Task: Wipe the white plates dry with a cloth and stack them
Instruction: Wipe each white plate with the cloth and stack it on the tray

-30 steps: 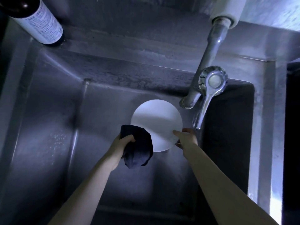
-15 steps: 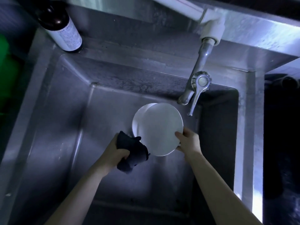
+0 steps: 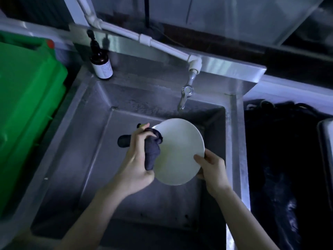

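plate: white plate (image 3: 180, 152) is being held tilted over the sink (image 3: 86, 159) basin, right of centre, nearer than the tap (image 3: 185, 95).
left hand: left hand (image 3: 137, 159) is clenching a bunched dark cloth (image 3: 152, 154), pressing it on the plate's left edge.
right hand: right hand (image 3: 212, 168) is pinching the plate's near-right rim, thumb lying on the face.
far left: brown bottle (image 3: 101, 64) is standing on the sink ledge; green bin (image 3: 27, 105) is sitting left of the sink.
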A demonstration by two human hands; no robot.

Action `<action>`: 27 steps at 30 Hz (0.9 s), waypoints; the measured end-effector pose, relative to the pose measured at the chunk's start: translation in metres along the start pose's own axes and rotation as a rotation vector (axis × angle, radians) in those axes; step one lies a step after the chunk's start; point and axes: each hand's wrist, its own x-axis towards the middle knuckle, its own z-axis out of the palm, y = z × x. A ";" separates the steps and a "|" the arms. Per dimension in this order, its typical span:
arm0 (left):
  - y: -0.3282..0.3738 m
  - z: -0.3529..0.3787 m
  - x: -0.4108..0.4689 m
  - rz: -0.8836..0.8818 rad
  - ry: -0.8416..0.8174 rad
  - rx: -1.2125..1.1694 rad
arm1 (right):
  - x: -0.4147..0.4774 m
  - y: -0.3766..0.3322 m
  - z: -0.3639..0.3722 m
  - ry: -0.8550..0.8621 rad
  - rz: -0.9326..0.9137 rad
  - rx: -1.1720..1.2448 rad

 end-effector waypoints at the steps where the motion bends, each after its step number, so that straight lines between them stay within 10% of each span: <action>1: 0.016 0.006 -0.004 0.073 -0.011 0.055 | -0.011 -0.005 -0.003 -0.021 -0.004 0.045; 7: 0.066 0.038 -0.023 0.227 -0.288 0.458 | -0.066 -0.040 -0.028 -0.113 -0.062 0.272; 11: 0.096 0.044 -0.033 0.150 -0.069 0.093 | -0.089 -0.057 -0.055 -0.101 -0.116 0.392; 14: 0.115 0.071 -0.041 0.200 0.207 0.396 | -0.106 -0.067 -0.068 -0.117 -0.157 0.433; 19: 0.142 0.096 -0.026 0.256 0.077 0.796 | -0.126 -0.072 -0.080 -0.143 -0.227 0.431; 27: 0.156 0.063 -0.011 0.143 0.238 0.674 | -0.138 -0.100 -0.114 -0.121 -0.345 0.435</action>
